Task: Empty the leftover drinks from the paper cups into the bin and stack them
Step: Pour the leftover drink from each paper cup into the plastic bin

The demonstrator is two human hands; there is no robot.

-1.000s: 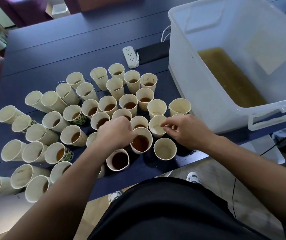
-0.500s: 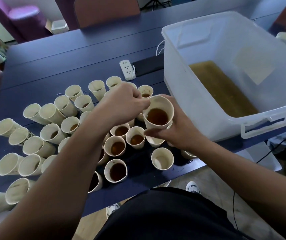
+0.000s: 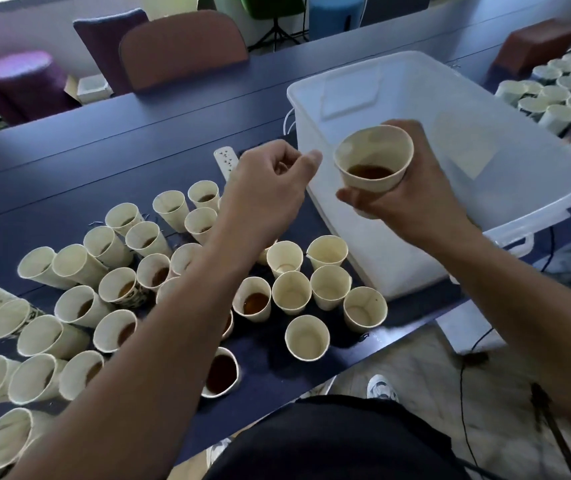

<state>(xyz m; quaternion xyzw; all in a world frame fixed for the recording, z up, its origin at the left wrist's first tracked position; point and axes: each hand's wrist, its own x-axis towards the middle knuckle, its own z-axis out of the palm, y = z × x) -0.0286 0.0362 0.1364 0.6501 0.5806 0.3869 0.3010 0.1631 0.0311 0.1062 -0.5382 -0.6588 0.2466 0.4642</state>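
Bare-armed with no sleeves in view, both the left hand (image 3: pixel 270 178) and right hand (image 3: pixel 412 199) ungloved, the person wears a black garment (image 3: pixel 329 441) and white shoes (image 3: pixel 382 388).

I am looking for words or numbers, and I am finding nothing I can read. Some cups (image 3: pixel 123 289) on the left are showing a dark printed pattern, but it is too blurred to give letters. The bin (image 3: pixel 363 258) is carrying pale patches on its walls, maybe labels; no writing is showing on them.
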